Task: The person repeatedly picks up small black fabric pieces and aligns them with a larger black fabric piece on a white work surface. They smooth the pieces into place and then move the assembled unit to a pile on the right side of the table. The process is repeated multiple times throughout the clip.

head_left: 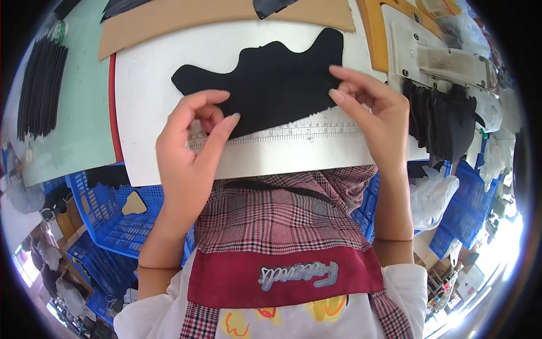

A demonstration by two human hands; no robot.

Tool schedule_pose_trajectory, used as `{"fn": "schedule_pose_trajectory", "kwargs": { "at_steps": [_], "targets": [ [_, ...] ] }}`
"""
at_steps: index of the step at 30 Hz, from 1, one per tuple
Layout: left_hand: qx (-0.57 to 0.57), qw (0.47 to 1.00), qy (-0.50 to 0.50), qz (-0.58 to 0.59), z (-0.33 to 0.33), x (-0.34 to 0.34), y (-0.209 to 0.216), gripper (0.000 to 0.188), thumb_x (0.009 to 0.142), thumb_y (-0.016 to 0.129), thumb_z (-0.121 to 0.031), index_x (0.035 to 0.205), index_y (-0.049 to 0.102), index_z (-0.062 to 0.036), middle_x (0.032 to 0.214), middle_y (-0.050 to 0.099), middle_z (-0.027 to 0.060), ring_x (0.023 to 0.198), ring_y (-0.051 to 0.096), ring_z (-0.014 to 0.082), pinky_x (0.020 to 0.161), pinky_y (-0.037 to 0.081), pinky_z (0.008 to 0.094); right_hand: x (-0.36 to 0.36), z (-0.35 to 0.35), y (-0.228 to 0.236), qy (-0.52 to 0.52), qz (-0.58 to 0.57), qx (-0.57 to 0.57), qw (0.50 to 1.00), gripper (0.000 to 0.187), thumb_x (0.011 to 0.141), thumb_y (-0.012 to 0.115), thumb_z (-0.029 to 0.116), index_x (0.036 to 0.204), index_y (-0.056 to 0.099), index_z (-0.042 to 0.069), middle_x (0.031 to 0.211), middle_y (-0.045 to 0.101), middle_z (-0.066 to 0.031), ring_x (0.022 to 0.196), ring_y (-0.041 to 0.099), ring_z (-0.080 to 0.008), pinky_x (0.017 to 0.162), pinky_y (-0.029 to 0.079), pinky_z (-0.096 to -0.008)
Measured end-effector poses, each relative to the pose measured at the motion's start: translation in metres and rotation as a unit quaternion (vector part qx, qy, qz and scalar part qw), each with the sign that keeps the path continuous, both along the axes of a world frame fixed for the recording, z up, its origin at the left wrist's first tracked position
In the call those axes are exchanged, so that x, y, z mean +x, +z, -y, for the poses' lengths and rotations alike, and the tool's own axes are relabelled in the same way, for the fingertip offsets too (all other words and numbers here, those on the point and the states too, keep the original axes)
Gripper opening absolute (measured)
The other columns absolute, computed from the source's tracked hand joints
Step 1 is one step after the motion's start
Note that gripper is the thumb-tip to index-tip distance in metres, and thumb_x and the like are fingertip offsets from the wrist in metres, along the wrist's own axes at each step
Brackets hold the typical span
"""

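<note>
A black, flat cut piece of fabric-like material [271, 79] lies on the white work surface [147, 113], its top edge wavy and its lower edge nearly straight. Along that lower edge runs a ruler scale [322, 130]. My left hand [189, 133] is at the left end of the piece, thumb and index finger apart, their tips over the black material. At the right end is my right hand [372, 107], also with thumb and index finger spread and the tips at the edge. Neither hand shows a firm grip; the other fingers are curled and partly hidden.
Brown cardboard [226, 22] lies across the far side. Stacked black strips [42, 90] are on the green surface at left. A sewing-machine-like metal arm [440, 62] and hanging black pieces [446, 118] stand at right. A blue crate [113, 214] sits below the left edge.
</note>
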State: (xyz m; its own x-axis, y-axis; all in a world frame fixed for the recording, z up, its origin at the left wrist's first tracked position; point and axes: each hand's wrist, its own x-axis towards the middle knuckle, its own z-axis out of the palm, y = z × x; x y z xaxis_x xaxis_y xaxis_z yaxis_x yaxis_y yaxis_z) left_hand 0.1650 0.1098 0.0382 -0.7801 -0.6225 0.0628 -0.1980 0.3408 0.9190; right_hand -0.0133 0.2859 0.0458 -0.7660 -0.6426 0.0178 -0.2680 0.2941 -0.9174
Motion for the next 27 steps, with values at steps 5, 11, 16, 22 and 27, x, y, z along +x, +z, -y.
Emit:
{"fn": "schedule_pose_trajectory", "kwargs": {
  "at_steps": [5,11,16,22,27],
  "targets": [
    [0.009,0.999,0.026,0.017,0.001,-0.009,-0.014,0.025,0.084,0.07,-0.001,0.109,0.063,-0.0007,0.078,0.055,-0.0004,0.072,0.046,0.0074,0.069,0.04,0.0213,-0.005,0.005,-0.02,-0.002,0.025,-0.005,1.0,0.029,0.081,0.074,0.003,0.11,0.07,0.002,0.075,0.062,0.0036,0.068,0.051,-0.0026,0.062,0.041,-0.0183],
    [-0.02,0.998,0.023,0.052,0.0,-0.012,-0.015,0.03,0.085,0.071,0.0,0.114,0.062,-0.0015,0.08,0.055,-0.002,0.072,0.045,0.0058,0.068,0.038,0.0197,-0.002,0.005,-0.024,-0.009,0.0,-0.007,1.0,0.027,0.081,0.075,0.002,0.108,0.07,0.001,0.074,0.06,0.0046,0.066,0.049,-0.0018,0.059,0.039,-0.018],
    [-0.032,0.998,0.028,0.037,0.0,-0.012,-0.017,0.03,0.082,0.073,-0.001,0.111,0.063,-0.0024,0.074,0.056,0.0001,0.068,0.045,0.0086,0.064,0.04,0.0223,0.0,0.006,-0.025,-0.013,-0.026,-0.003,1.0,0.027,0.08,0.075,0.002,0.107,0.07,0.002,0.073,0.06,0.0047,0.065,0.048,-0.0024,0.059,0.039,-0.0181],
    [-0.043,0.998,0.025,0.037,0.001,-0.01,-0.017,0.03,0.082,0.072,0.001,0.111,0.064,-0.0027,0.075,0.056,-0.0001,0.069,0.046,0.0084,0.065,0.04,0.0222,0.004,0.008,-0.025,-0.015,-0.044,0.001,0.999,0.027,0.08,0.075,0.002,0.106,0.07,0.002,0.072,0.06,0.004,0.065,0.047,-0.0032,0.059,0.039,-0.0189],
    [-0.05,0.998,0.021,0.033,0.001,-0.01,-0.019,0.031,0.081,0.072,0.003,0.111,0.064,-0.0028,0.074,0.055,0.0001,0.069,0.046,0.0086,0.065,0.041,0.0219,0.006,0.008,-0.024,-0.013,-0.068,0.011,0.998,0.026,0.079,0.074,0.001,0.106,0.07,0.001,0.071,0.059,0.0034,0.064,0.047,-0.004,0.06,0.04,-0.0192]
  ]
}}
